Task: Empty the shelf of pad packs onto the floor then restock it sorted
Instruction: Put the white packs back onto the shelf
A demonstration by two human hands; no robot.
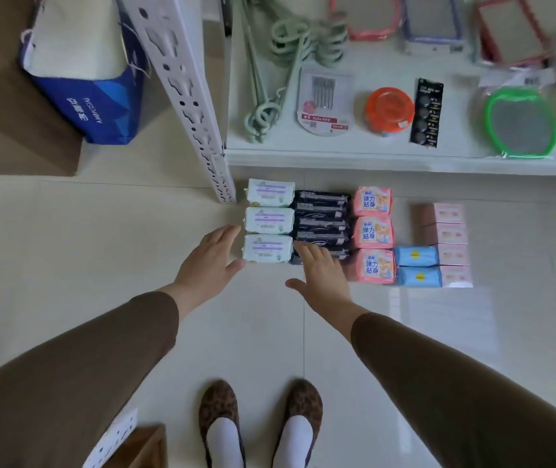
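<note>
Pad packs lie in sorted columns on the floor below the shelf edge: three white packs (pixel 268 220), dark navy packs (pixel 321 217), three pink packs (pixel 372 233), two blue packs (pixel 416 265) and pale pink boxes (pixel 449 244). My left hand (pixel 209 261) reaches with straight fingers beside the left end of the nearest white pack (pixel 267 248). My right hand (pixel 320 270) is spread flat, its fingertips over the nearest navy pack. Neither hand holds anything.
The white shelf (pixel 388 160) above carries green hangers, an orange-lidded jar, a green-rimmed mirror and framed mirrors. A perforated white upright (pixel 199 123) stands left of the packs. A blue bag (pixel 90 99) sits on a brown box. My feet (pixel 259 423) are on the tiled floor.
</note>
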